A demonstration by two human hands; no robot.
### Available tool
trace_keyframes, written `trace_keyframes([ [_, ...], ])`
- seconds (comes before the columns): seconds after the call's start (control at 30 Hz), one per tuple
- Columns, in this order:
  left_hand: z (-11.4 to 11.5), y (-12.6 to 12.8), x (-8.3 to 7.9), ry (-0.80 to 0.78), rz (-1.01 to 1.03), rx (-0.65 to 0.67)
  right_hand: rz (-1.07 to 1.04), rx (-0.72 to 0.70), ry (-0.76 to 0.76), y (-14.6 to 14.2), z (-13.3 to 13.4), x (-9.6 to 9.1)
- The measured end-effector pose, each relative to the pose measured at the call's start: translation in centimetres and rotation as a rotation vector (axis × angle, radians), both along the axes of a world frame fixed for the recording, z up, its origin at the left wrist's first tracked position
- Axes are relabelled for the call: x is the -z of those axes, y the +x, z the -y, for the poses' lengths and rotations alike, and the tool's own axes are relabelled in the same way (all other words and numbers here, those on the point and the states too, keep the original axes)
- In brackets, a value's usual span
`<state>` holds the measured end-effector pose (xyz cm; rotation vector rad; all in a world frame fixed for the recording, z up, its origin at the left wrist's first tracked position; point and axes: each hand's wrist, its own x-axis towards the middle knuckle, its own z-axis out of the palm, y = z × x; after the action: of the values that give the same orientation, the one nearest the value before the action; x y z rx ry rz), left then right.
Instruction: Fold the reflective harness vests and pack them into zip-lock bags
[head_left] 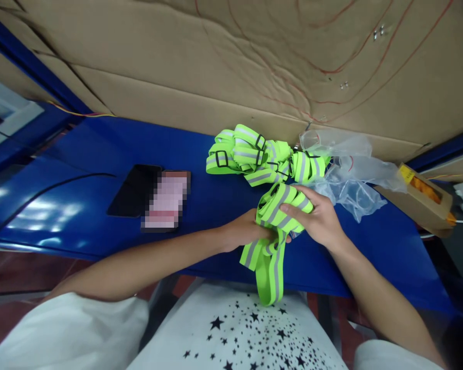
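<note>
My left hand [244, 232] and my right hand [318, 218] both grip a folded bundle of neon-green reflective strap [281, 208] over the blue table [216, 205]. The left hand's fingers are closed round the bundle's lower part. The right hand's fingers lie over its top. A loop of the strap hangs down past the table's front edge toward my lap. Behind the bundle lies a pile of similar green straps with black buckles [254, 154].
A crumpled clear plastic bag [351, 174] lies to the right of the pile. A cardboard box with orange contents [424, 200] sits at the far right. A black phone [135, 190] and a blurred card lie at the left. Cardboard sheets stand behind the table.
</note>
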<state>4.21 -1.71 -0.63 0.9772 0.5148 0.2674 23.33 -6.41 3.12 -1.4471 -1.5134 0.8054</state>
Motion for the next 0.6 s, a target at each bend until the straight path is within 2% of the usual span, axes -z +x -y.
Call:
trace_keyframes([
  [0.13, -0.2, -0.1, -0.6, -0.190, 0.141, -0.017, 0.359, 0.031, 0.365, -0.3, 0.7, 0.4],
  [0.23, -0.1, -0.3, -0.8, -0.317, 0.286, -0.038, 0.520, -0.101, 0.583, 0.1, 0.9, 1.1],
  [0.3, -0.1, -0.4, -0.9, -0.352, 0.362, -0.082, 0.550, -0.185, 0.655, 0.3, 0.9, 1.6],
  [0.4, -0.3, -0.6, -1.0, -0.370, 0.394, -0.125, 0.508, -0.239, 0.653, 0.3, 0.6, 2.0],
  [0.6, -1.8, -0.5, -1.1, -0.281, 0.252, -0.268, 0.371, -0.464, 0.360, 0.1, -0.2, 1.2],
])
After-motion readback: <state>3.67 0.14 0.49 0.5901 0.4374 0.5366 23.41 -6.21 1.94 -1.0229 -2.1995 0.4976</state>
